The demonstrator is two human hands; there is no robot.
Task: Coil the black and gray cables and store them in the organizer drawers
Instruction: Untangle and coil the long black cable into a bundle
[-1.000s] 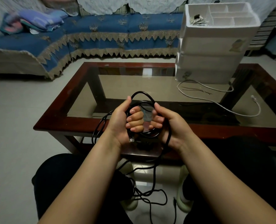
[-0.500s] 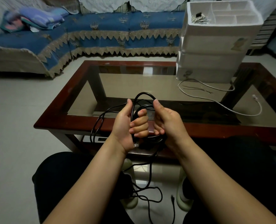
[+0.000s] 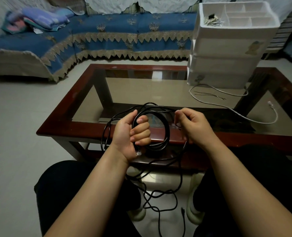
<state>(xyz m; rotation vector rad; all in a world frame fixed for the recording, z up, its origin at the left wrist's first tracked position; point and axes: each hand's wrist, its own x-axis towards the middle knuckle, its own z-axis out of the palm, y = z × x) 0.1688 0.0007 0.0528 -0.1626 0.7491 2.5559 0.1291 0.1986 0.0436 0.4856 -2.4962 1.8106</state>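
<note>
My left hand (image 3: 131, 134) is closed around several loops of the black cable (image 3: 166, 127), held above the near edge of the table; a clear plug end pokes out below its palm. To the right, my right hand (image 3: 191, 124) pinches a strand of the same cable, and the loose tail drops between my knees to the floor. The gray cable (image 3: 241, 115) lies uncoiled on the glass at the right. Behind it stands the white organizer (image 3: 227, 48) with stacked drawers; its top tray holds a pale coiled bundle.
A red-framed glass coffee table (image 3: 90, 129) is in front of me. A blue sofa (image 3: 107, 31) with folded cloths runs along the back. Two thin dark wires (image 3: 208, 95) lie by the organizer. My knees and pale shoes frame the floor below.
My right hand has moved away to the right from my left hand, drawing a strand out. The coil stays in my left hand and the loose tail on the floor has shifted.
</note>
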